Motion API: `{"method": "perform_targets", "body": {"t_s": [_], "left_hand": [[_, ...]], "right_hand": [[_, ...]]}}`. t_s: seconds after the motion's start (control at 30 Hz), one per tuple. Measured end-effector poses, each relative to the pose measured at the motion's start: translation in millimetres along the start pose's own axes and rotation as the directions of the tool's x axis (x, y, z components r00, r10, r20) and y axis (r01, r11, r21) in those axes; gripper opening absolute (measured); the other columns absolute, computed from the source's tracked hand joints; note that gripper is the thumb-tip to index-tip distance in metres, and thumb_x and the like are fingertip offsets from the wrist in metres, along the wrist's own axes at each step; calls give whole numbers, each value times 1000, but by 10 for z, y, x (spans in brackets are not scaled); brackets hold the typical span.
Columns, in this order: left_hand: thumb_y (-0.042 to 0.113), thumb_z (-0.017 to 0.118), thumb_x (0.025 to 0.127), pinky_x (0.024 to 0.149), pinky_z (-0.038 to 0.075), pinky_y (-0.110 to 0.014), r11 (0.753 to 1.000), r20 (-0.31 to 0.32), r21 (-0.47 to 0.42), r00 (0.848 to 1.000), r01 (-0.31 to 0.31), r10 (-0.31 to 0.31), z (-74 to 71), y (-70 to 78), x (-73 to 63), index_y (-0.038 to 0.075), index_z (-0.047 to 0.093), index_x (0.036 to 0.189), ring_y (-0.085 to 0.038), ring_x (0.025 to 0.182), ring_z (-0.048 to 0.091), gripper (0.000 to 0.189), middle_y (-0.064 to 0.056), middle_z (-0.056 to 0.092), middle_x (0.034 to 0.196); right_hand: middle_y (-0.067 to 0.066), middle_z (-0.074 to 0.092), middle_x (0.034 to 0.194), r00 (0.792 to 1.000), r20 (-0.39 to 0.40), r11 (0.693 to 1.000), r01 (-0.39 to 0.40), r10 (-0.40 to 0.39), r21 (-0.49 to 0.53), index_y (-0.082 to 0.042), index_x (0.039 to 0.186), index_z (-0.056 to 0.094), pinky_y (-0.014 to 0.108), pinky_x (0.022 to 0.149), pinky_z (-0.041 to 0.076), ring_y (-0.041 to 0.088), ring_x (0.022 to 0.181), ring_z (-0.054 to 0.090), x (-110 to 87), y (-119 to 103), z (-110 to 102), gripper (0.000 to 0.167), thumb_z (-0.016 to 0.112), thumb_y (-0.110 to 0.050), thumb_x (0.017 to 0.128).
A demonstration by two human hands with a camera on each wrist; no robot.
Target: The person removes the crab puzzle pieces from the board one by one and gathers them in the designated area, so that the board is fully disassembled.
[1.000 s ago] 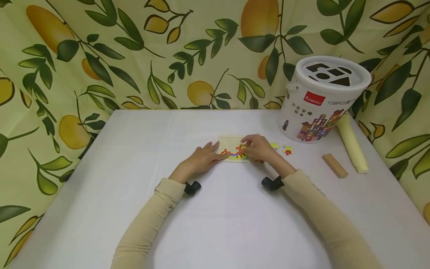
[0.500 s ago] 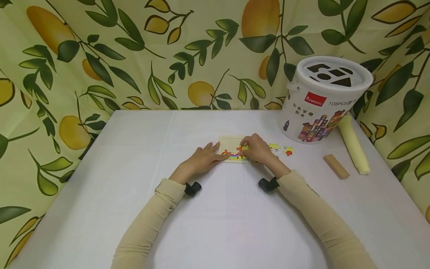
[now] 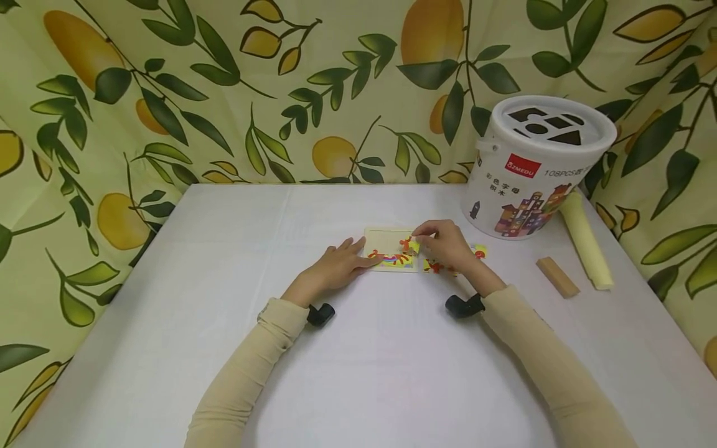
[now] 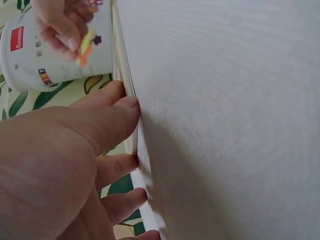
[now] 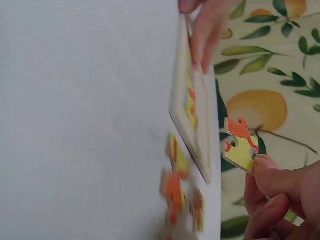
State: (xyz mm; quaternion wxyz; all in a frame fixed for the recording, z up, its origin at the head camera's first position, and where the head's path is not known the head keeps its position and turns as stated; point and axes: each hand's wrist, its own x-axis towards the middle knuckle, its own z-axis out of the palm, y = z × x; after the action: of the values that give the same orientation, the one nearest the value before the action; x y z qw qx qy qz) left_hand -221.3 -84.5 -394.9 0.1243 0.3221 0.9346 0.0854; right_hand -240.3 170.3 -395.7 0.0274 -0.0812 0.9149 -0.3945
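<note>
My left hand (image 3: 336,264) rests with spread, fairly straight fingers on the left side of a shallow wooden puzzle tray (image 3: 386,239), its thumb over the tray's near part. A row of fitted yellow and red pieces (image 3: 392,259) fills the tray's near side; bare wood shows behind it. Between thumb and fingers, my right hand (image 3: 445,244) pinches a yellow jigsaw puzzle piece (image 5: 242,150) with orange-red markings, held in the air above the tray's right side. Several loose puzzle pieces (image 5: 174,192) lie right of the tray, partly hidden by my right hand in the head view.
A white block bucket (image 3: 532,168) with shape holes in its lid stands at the back right. Beside it lie a pale yellow roll (image 3: 587,242) and a brown wooden block (image 3: 557,277). Patterned curtain (image 3: 336,93) borders the white table.
My right hand has lifted the puzzle piece from the tray's right part and shifted slightly right, uncovering more of the fitted row. The left hand has stayed in place.
</note>
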Motion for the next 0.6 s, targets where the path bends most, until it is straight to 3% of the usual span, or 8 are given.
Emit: {"method": "perform_targets", "body": {"t_s": [0.13,0.33,0.43,0.6], "left_hand": [[23,44,98,105,22,-59,1000,-13,-25,1000,4,-4,-15,-18,-38,36,41,137,-39,139,17,41,-17,20,152],[24,43,98,105,22,-60,999,-32,-10,999,43,-43,-43,-93,-90,37,41,136,-39,139,17,40,-16,20,152],[24,42,98,105,22,-60,999,-31,-18,998,52,-52,-54,-116,-116,37,41,136,-40,139,17,40,-17,20,151],[24,40,99,105,20,-61,997,-30,-56,998,60,-62,-58,-125,-147,37,42,136,-40,139,16,40,-18,20,151]], "right_hand": [[14,66,99,997,25,997,-70,70,10,-4,102,69,24,59,39,18,74,46,-136,123,-284,21,60,-18,90],[21,64,109,985,63,984,-156,161,-83,0,106,68,27,69,40,24,91,50,-368,409,-667,24,59,-15,90],[21,63,114,975,81,972,-198,209,-123,-2,105,69,29,73,38,26,98,50,-425,502,-695,24,59,-18,89],[21,65,107,986,48,973,-151,162,-176,-1,99,71,32,72,41,28,93,54,-468,531,-621,20,59,-13,88]]}}
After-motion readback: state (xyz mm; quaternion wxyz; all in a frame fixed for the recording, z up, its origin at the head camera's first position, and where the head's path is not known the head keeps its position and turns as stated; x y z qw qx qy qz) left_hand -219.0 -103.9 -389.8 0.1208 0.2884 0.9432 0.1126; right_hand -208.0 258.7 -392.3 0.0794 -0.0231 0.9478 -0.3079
